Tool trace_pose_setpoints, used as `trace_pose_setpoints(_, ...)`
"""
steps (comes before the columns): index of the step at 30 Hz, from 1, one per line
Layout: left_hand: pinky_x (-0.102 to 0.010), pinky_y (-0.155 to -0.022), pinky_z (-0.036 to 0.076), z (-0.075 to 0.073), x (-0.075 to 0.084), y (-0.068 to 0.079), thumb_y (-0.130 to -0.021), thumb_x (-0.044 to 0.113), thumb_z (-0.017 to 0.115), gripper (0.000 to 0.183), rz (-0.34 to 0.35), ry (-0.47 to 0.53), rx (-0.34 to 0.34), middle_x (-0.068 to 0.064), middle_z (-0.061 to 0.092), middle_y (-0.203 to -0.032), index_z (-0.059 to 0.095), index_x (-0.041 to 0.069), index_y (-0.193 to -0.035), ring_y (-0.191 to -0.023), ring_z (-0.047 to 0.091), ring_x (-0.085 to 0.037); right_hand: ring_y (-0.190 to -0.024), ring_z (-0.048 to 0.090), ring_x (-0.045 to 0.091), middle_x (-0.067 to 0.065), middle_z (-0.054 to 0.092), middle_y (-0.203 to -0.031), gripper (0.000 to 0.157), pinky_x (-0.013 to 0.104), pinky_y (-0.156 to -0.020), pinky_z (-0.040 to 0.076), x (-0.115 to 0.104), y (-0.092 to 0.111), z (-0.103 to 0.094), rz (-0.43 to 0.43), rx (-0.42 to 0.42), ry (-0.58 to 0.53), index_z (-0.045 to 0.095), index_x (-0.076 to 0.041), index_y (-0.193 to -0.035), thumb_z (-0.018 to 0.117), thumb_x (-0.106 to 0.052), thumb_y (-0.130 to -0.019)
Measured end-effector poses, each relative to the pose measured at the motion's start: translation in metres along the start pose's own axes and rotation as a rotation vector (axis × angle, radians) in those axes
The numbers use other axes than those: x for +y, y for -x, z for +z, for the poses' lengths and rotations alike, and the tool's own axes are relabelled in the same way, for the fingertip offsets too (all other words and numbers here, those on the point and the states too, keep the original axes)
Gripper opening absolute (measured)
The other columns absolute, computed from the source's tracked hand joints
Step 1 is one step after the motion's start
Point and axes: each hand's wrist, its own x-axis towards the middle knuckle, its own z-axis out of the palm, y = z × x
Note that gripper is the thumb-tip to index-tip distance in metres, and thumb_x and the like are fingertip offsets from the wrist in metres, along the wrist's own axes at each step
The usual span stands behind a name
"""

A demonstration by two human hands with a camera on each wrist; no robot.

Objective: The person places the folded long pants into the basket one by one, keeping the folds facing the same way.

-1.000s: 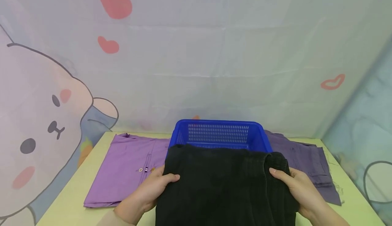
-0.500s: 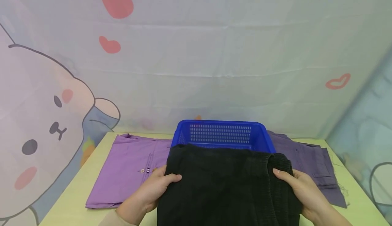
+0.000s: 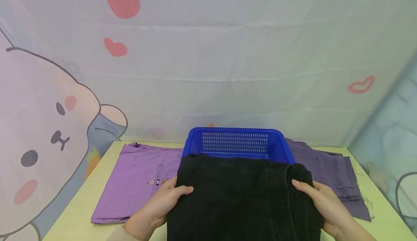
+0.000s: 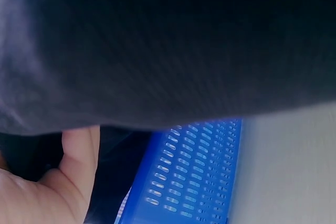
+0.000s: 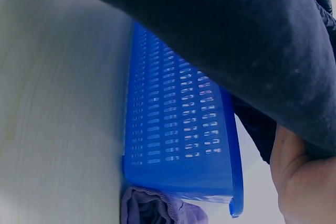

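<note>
Both hands hold up a folded black garment with a ribbed waistband, likely trousers [image 3: 234,201], in front of the blue basket. My left hand [image 3: 163,201] grips its left edge, thumb on top and the other fingers behind the cloth. At the right edge, by the ribbed band, my right hand [image 3: 327,204] grips it the same way. The cloth hides the fingers under it. In the left wrist view, dark cloth [image 4: 173,51] fills the upper part; the right wrist view shows its underside [image 5: 231,40] raised above the table.
A blue perforated basket [image 3: 234,130] stands at the table's back middle, its near side hidden by the cloth. Folded purple trousers [image 3: 137,183] lie left of it. A greyish-purple folded garment [image 3: 335,175] with frayed threads lies right. A printed curtain [image 3: 228,59] hangs behind the table [image 3: 70,215].
The whole scene has shifted slightly to the right in the head view. Both hands keep their hold on the black garment, which stays in nearly the same place before the basket.
</note>
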Motion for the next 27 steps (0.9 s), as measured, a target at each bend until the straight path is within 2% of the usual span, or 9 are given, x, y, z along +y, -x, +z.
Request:
trace_pose_setpoints(4,-0.033,-0.077,0.051,0.0,0.001,0.0,-0.086,0.019,0.053,0.056,0.004,-0.002,0.004,-0.007,0.06,-0.105,0.028,-0.002,-0.131,-0.088,0.062,-0.017,-0.112,0.05,0.027,0.018,0.029,-0.139,0.092,0.043,-0.086,0.046,0.0,0.001,0.002,-0.032,0.009,-0.028,0.007,-0.002,-0.141,0.051,-0.056,-0.081)
trace_pose_setpoints(7,-0.032,-0.076,0.052,0.001,0.001,-0.001,-0.086,0.018,0.053,0.055,0.007,-0.003,0.01,-0.007,0.06,-0.103,0.028,-0.001,-0.131,-0.087,0.062,-0.017,-0.104,0.054,0.021,0.012,0.042,-0.131,0.084,0.041,-0.084,0.048,-0.002,0.002,0.002,-0.041,0.012,-0.025,0.016,-0.003,-0.137,0.051,-0.055,-0.082)
trace_pose_setpoints(12,-0.032,-0.074,0.052,0.001,0.001,-0.003,-0.086,0.016,0.052,0.055,0.016,-0.005,0.017,-0.006,0.06,-0.102,0.027,0.0,-0.131,-0.085,0.062,-0.017,-0.099,0.059,0.023,0.005,0.061,-0.109,0.074,0.041,-0.084,0.048,-0.006,0.002,0.0,-0.065,-0.07,-0.081,0.022,-0.003,-0.134,0.05,-0.051,-0.085)
trace_pose_setpoints(15,-0.031,-0.075,0.051,0.001,0.002,-0.003,-0.086,0.016,0.052,0.054,0.018,-0.008,0.015,-0.007,0.059,-0.103,0.027,0.001,-0.132,-0.086,0.062,-0.016,-0.097,0.06,0.022,0.002,0.064,-0.103,0.07,0.041,-0.084,0.048,-0.009,0.002,0.0,-0.077,-0.095,-0.096,0.025,-0.002,-0.132,0.05,-0.049,-0.086)
trace_pose_setpoints(21,-0.032,-0.076,0.051,0.0,0.006,-0.003,-0.087,0.018,0.052,0.054,0.012,-0.008,0.014,-0.007,0.059,-0.104,0.028,0.001,-0.132,-0.087,0.062,-0.018,-0.096,0.061,0.02,0.0,0.063,-0.103,0.069,0.04,-0.082,0.049,-0.012,0.001,-0.001,-0.11,-0.12,-0.102,0.02,-0.002,-0.135,0.048,-0.045,-0.089)
trace_pose_setpoints(27,-0.032,-0.074,0.052,0.001,0.011,-0.005,-0.086,0.018,0.052,0.053,0.016,-0.026,0.022,-0.007,0.06,-0.102,0.029,0.002,-0.132,-0.085,0.063,-0.017,-0.093,0.062,0.021,0.001,0.065,-0.1,0.048,0.039,-0.081,0.05,-0.014,0.0,-0.005,-0.131,-0.172,-0.159,0.033,-0.008,-0.125,0.047,-0.039,-0.091)
